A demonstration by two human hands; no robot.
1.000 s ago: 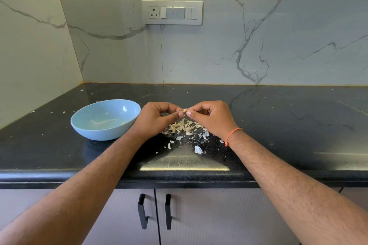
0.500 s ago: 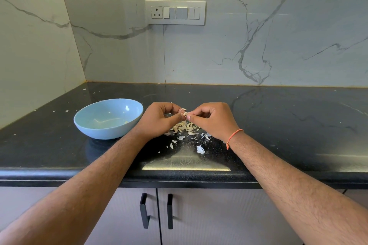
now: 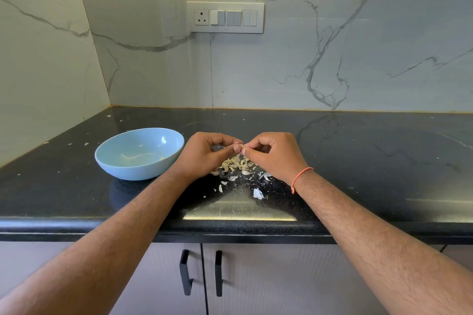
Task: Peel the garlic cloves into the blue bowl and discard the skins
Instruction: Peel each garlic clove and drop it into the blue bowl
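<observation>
Left hand [image 3: 204, 155] and right hand [image 3: 271, 155] pinch one garlic clove [image 3: 240, 147] between fingertips above the heaped skins [image 3: 236, 165] on the bench [image 3: 358, 161], just right of the near-empty blue bowl [image 3: 139, 153], so most peeling and discarding seemingly remains.

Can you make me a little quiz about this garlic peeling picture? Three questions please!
1. True or false: the blue bowl sits to the left of the left hand.
2. What do both hands pinch between their fingertips? A) a spoon B) a small garlic clove C) a knife
3. Fill in: the pile of skins lies on the black ____, under the hands.

Key: 1 true. 2 B; the right hand meets the left there. 3 counter.
</observation>
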